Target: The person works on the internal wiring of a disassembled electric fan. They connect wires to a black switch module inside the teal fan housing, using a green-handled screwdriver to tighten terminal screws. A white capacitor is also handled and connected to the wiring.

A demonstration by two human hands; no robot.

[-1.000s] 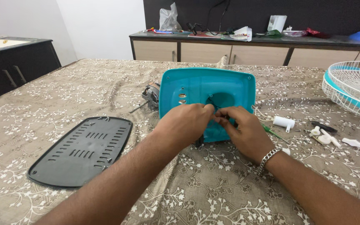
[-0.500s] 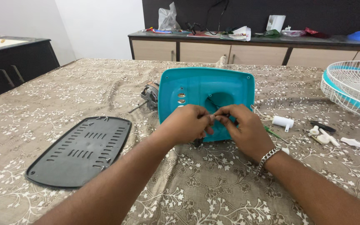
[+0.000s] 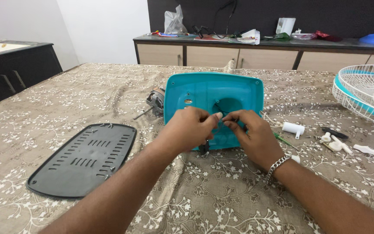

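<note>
Teal plastic fan base (image 3: 213,93) lies mid-counter, both hands meeting over it. The left hand (image 3: 190,130) and right hand (image 3: 254,134) pinch thin dark wires (image 3: 220,109) between closed fingertips. A black vented cover (image 3: 83,158) lies toward the counter's left edge, a white fan grille (image 3: 364,93) at its right edge.

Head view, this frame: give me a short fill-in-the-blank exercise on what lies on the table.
1. Both hands meet over the ___-coloured plastic base.
2. The black vented cover lies to the ___ of that base.
3. The right hand has a metal ___ at its wrist.
4. The white wire fan guard sits at the table's ___ edge.

Missing: teal; left; bracelet; right
</note>
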